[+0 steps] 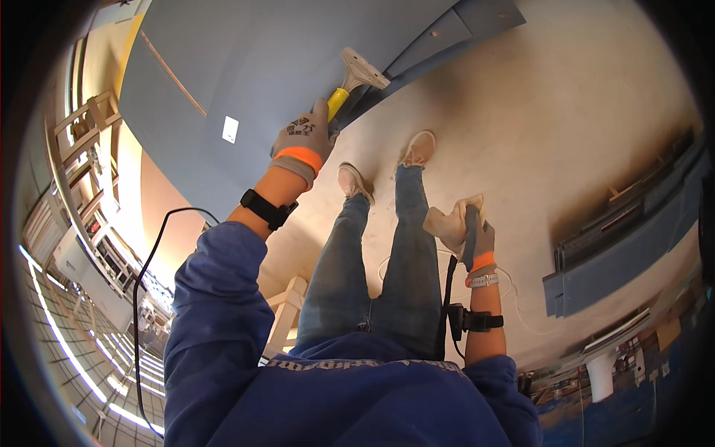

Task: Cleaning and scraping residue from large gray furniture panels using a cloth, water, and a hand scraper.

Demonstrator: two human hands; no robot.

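Observation:
My left hand, in a grey glove with an orange cuff, is closed around the yellow handle of a scraper. The scraper's wide pale metal head points away from me, over the edge of a large grey-blue panel. From this view I cannot tell whether its blade touches the panel. Lower and to the right, my right hand, gloved the same way, grips a crumpled beige cloth. The cloth hangs in front of the pale floor, apart from the panel.
The panel carries a small white label and a thin reddish-brown line. More grey-blue boards lie stacked at the right. A wooden frame stands at the far left. A black cable runs beside my left arm.

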